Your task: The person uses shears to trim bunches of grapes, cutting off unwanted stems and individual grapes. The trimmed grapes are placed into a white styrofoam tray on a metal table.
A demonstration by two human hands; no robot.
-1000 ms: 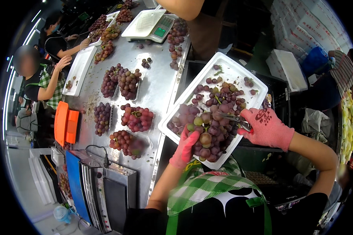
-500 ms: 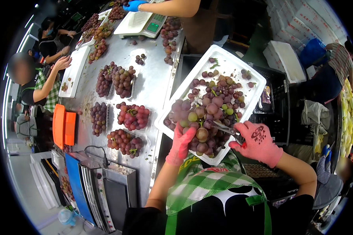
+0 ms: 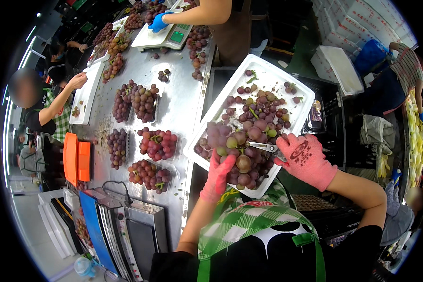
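Observation:
My left hand, in a pink glove, is closed on a bunch of grapes, thumb against its near side. The bunch is purple with a few green grapes and is held over the near end of a white foam tray. In my right hand, also pink-gloved, is a pair of scissors. Their blades point left into the bunch among the grapes; whether they touch a stem is hard to see. More purple grapes and loose stems lie in the tray.
On the metal table to the left, several clear boxes hold grape bunches. A scale stands at the far side, under a co-worker's blue-gloved hand. An orange container and a wrapping machine are at the left.
My right hand has shifted slightly up and left, and the scissors lie flatter across the bunch. The co-worker's blue-gloved hand has come down over the scale.

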